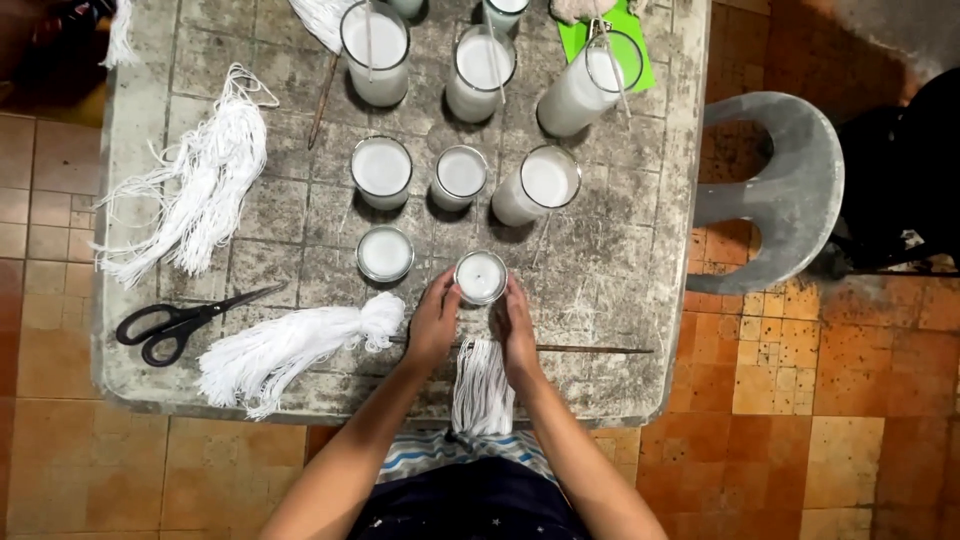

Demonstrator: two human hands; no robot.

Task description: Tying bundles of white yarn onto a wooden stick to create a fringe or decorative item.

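Observation:
A small glass of white wax (481, 276) with a wick in its middle stands near the front of the grey table (620, 250). My left hand (436, 322) cups its left side and my right hand (514, 322) cups its right side. Both hands touch the glass. A bundle of white wick strings (481, 385) lies between my forearms and hangs over the table's front edge. A thin stick (590, 349) lies on the table just behind my right hand.
Several wax-filled glasses (381, 170) stand in rows behind. Black scissors (185, 320) and two white string bundles (290, 350) lie at left. A green sheet (640, 60) sits at back right. A grey plastic chair (790, 190) stands right of the table.

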